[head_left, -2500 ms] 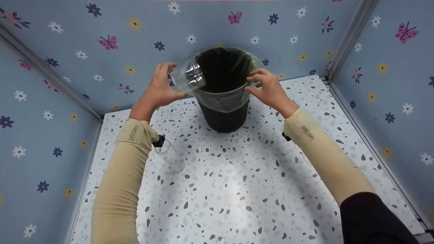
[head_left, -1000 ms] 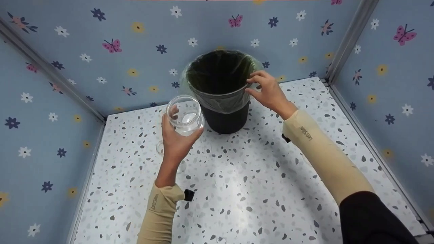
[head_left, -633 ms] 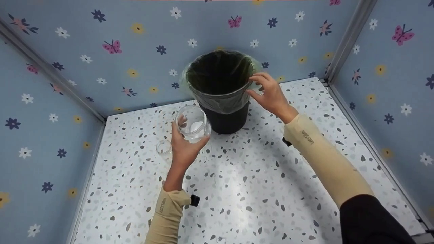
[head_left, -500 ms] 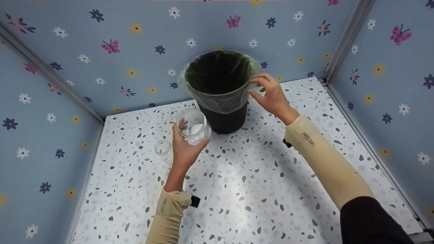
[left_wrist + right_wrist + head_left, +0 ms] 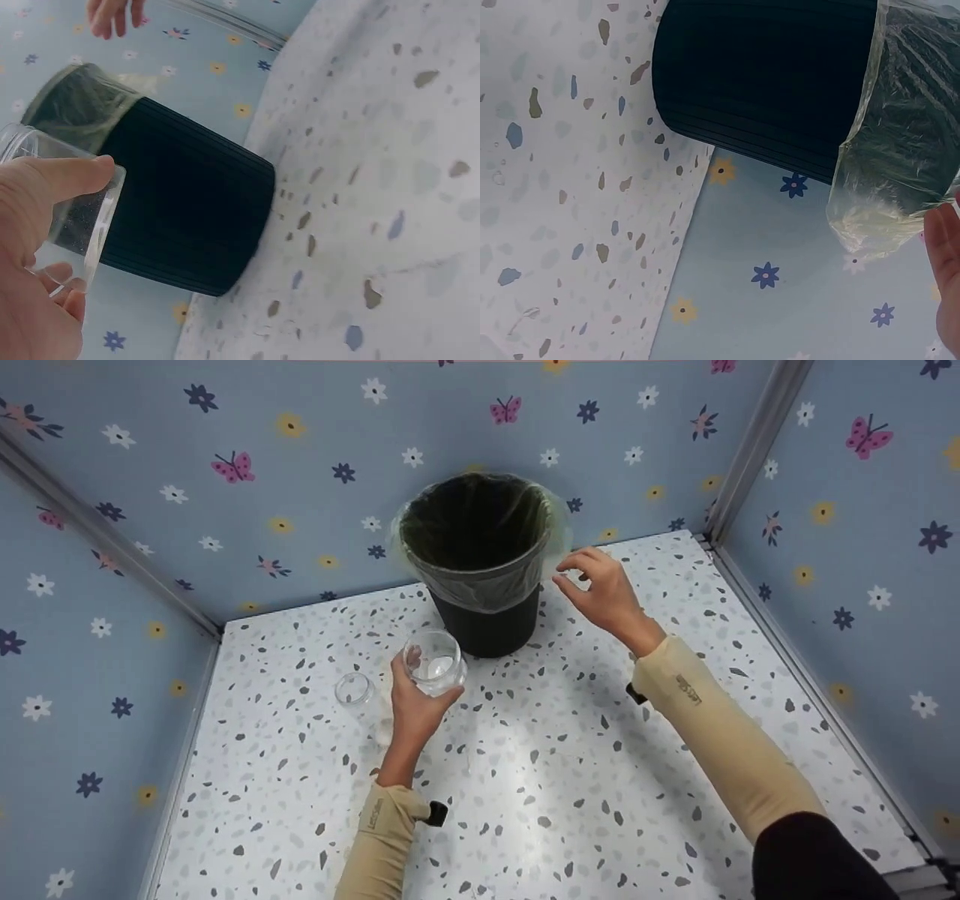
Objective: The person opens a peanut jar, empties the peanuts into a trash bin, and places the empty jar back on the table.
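A clear wide-mouthed jar (image 5: 435, 669) is gripped by my left hand (image 5: 417, 711), its thumb and fingers on opposite sides. The jar stands mouth up in front of a black trash bin (image 5: 489, 624). Whether its base touches the white surface I cannot tell. A thin see-through bin liner (image 5: 480, 591) is folded over the bin's rim. To the right of that rim, my right hand (image 5: 609, 598) hovers with loosely bent fingers and nothing between them. In the right wrist view, fingers (image 5: 946, 240) show beside the liner's loose edge.
A second clear jar (image 5: 355, 690) stands on the speckled white surface (image 5: 525, 810) left of my left hand. Blue patterned panels (image 5: 300, 472) close off the back and both sides. The bin stands near the back panel.
The jar was tipped sideways at the bin's mouth; my left hand has brought it down toward me and turned it upright. My right hand has drawn away from the bin's rim, slightly right and down.
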Available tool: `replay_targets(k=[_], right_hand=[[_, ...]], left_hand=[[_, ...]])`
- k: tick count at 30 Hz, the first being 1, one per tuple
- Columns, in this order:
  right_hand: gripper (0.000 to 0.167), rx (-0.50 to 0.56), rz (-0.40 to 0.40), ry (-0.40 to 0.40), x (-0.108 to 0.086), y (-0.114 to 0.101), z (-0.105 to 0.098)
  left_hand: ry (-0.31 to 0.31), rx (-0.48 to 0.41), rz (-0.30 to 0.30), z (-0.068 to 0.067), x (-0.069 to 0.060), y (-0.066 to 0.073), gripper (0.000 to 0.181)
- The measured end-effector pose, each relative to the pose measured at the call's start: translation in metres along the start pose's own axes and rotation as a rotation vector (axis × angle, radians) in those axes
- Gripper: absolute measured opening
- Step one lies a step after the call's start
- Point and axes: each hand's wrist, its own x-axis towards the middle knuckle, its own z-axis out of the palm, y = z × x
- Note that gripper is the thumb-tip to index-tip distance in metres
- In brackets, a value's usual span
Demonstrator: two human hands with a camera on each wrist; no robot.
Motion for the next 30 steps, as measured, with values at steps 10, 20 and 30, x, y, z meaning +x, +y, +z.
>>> replay_targets(k=[10, 20, 30], right_hand=[[0.008, -0.036, 0.03, -0.012, -0.015, 0.002, 0.003], [0.007, -0.017, -0.024, -0.045, -0.02, 0.002, 0.008], [0.004, -0.002, -0.004, -0.065, -0.024, 0.004, 0.013]], left_hand=[[-0.04, 0.062, -0.042, 0.014, -0.006, -0.044, 0.103], [-0.071, 0.077, -0.071, 0.018, -0.016, -0.068, 0.101], [-0.104, 0.123, -0.116, 0.021, -0.024, -0.079, 0.101]])
